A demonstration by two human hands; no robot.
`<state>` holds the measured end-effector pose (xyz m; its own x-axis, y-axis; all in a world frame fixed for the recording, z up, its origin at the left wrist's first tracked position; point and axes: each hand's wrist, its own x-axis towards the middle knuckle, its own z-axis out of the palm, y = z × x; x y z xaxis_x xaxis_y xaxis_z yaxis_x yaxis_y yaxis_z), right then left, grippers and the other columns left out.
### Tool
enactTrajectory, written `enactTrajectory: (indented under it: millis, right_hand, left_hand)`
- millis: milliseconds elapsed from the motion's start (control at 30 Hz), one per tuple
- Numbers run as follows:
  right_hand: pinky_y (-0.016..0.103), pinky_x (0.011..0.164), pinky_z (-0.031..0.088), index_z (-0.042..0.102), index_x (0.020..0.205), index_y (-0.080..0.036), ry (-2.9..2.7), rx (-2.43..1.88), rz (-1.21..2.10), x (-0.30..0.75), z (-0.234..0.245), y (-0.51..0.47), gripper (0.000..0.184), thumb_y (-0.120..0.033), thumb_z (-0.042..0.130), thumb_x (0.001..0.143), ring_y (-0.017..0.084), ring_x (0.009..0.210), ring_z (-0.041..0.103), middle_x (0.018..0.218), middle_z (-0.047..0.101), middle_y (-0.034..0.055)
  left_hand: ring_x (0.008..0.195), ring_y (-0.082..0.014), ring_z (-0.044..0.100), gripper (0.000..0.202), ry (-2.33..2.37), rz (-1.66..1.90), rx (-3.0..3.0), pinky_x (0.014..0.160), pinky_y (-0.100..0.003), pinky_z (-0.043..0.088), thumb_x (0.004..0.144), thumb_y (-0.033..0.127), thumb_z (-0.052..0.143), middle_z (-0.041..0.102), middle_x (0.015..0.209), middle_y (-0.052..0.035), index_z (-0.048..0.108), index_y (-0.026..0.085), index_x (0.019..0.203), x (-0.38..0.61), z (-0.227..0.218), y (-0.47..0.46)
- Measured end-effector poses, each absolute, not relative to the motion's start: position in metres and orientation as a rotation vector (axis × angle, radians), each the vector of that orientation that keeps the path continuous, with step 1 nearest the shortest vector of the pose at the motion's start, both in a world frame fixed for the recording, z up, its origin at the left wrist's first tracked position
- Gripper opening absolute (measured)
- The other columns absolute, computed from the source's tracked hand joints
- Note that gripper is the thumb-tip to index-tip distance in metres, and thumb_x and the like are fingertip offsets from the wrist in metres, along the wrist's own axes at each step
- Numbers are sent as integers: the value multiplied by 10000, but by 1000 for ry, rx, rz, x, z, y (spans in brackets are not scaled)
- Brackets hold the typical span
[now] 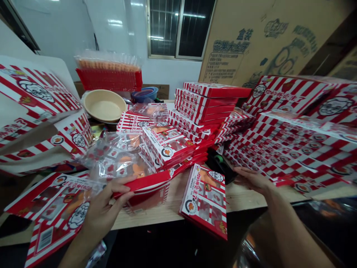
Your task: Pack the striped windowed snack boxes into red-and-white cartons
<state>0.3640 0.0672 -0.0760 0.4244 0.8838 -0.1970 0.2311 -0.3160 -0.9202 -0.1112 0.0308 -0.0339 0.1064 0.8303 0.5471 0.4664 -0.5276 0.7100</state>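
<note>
My left hand (104,208) grips the red edge of an open red-and-white striped box (146,197) at the table's front. A clear plastic bag (117,160) with orange and red printed contents lies just above that hand, partly inside the box. My right hand (252,178) is open and holds nothing. Its fingers are at the near edge of a wide spread of striped flat boxes (292,149). Between my hands, a windowed striped box (205,199) lies tilted over the table's front edge. A black tape dispenser (219,162) sits just left of my right hand, partly hidden.
A tall stack of red striped boxes (205,108) stands mid-table, with more flat boxes (36,93) at the left. A beige bowl (104,106), red trays (108,80) and a blue bowl (145,95) stand behind. A large cardboard carton (267,41) rises at the back right.
</note>
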Motion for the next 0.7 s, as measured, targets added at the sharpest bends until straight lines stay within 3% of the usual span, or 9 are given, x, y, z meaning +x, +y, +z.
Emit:
enactTrajectory:
  millis: [133,367,500,633,700]
  right_hand:
    - [378,652,549,615,638,-204,-872,-1640,1042,368,-94,46,176,-361,694,632,259,749,674,715,677,77]
    - [309,674,546,526,614,-201,-660,-1734,835,346,-136,51,191,-305,628,738,142,617,615,589,574,-29]
    - [264,581,491,525,620,-160,-566,-1870,758,345,-125,52,254,-313,578,816,94,526,543,551,541,-48]
    - [256,410,409,482,539,-203,-514,-1865,637,321,-102,30,291,-383,636,707,111,398,447,447,491,-24]
    - [227,381,370,528,619,-199,-570,-1778,578,282,-85,12,255,-419,645,670,94,403,431,507,524,-19]
  left_hand:
    - [910,-196,648,60,1300,1431,2085,756,-289,535,790,256,587,694,924,-46,549,213,772,-109,-32,29]
    - [987,-192,614,45,1327,1416,2090,811,-289,504,800,217,572,674,980,-40,527,217,800,-104,-37,26]
    - [1021,-183,597,62,1314,1405,2119,844,-295,485,820,176,552,644,1074,-53,527,210,867,-98,-37,23]
    - [994,-159,606,134,1236,1401,2242,853,-280,484,846,143,519,637,1091,-48,583,220,936,-93,-30,20]
    - [972,-148,614,171,1201,1410,2287,841,-259,488,849,126,513,640,1080,-49,602,220,960,-92,-27,20]
